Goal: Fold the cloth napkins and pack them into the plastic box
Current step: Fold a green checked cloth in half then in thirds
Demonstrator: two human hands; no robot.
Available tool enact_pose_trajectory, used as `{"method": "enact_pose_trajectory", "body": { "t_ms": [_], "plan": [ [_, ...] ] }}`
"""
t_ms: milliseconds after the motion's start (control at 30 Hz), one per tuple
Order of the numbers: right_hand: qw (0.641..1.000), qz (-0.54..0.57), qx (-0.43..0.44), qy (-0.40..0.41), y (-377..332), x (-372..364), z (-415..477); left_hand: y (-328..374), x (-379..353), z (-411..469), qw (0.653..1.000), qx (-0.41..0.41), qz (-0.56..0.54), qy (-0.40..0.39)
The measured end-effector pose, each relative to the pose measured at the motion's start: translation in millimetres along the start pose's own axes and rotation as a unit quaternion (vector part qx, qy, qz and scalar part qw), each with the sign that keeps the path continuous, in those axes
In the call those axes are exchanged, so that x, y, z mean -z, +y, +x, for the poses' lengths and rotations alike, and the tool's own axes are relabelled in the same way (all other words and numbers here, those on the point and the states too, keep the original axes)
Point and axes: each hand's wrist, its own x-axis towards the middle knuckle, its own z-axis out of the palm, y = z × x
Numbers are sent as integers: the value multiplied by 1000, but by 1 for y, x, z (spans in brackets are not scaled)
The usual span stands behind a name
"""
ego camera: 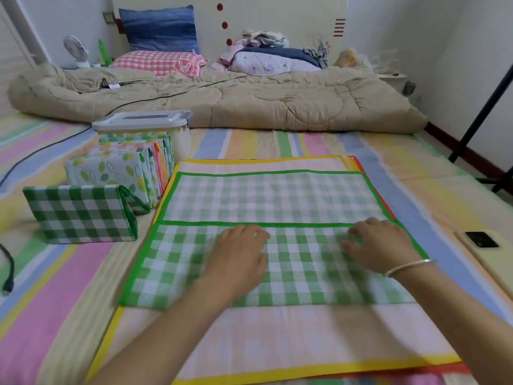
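The left hand [238,257] lies palm down with its fingers stretched out, pressing on the near flap of a green-and-white checked cloth napkin with a bright green border [277,198]. The right hand [380,245], with a thin silver bangle [410,266] on its wrist, rests palm down on the same flap just to the side. Its fingers are loosely bent and grip nothing; motion blur hides the fingertips. The fingertips of both hands reach the green hem that runs across the middle of the napkin, where the near part is folded over onto the paler far part.

This napkin lies on top of a pale pink cloth with a yellow border [277,329], and the red edge of 1 more cloth [388,369] shows beneath that at the near and far right corners. The stack sits on a bed with a pastel striped sheet [55,301].

To the left, a folded green checked napkin [77,215] stands on edge in a zig-zag. Behind it stands a row of folded white napkins printed with green and yellow leaves [111,173], touching one another. Behind the row is the translucent plastic box with a grey-white lid [144,123], lid on.

A pale smartphone [483,245] lies on the sheet to the right, well apart from the cloths. A black cable [8,273] lies at the left edge, and a rumpled beige quilt [222,98] stretches across the bed behind the box.
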Motion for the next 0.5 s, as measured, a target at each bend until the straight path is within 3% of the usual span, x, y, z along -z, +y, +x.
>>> {"method": "enact_pose_trajectory", "body": {
  "t_ms": [267,500],
  "plan": [
    [983,60,154,77,-77,5,94,-1,-41,6,997,57,-7,52],
    [991,39,127,19,-108,13,189,-3,-60,7,993,57,-7,107]
  ]
}}
